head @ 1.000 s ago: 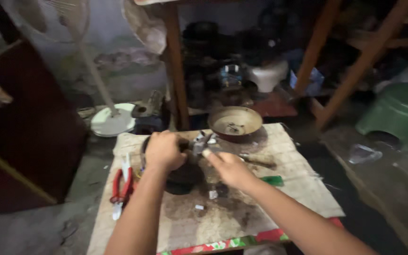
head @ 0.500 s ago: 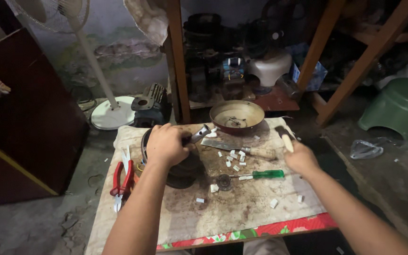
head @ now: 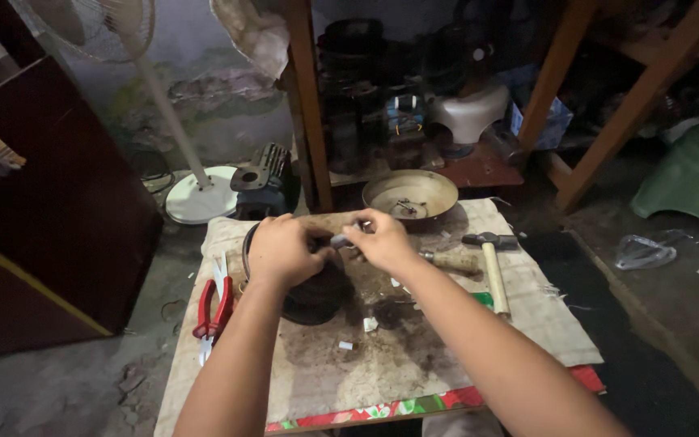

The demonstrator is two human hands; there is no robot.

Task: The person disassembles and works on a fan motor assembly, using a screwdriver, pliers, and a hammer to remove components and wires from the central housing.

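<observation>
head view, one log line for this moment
left hand: on dark round part | right hand: pinching small metal piece | hammer: idle on table

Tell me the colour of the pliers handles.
Red, on the pliers left of the left hand; head view.

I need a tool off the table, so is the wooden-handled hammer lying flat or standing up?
Lying flat. The wooden-handled hammer rests on its side on the cloth-covered table, metal head at the far end, handle pointing toward the person, touched by neither hand.

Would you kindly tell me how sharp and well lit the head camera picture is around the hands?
Head view: dim, soft light, no glare; left hand and right hand are fairly sharp on the dark round part; the shelves behind sink into shadow; the hammer reads clearly; straight edges bow slightly toward the frame edges.
</observation>
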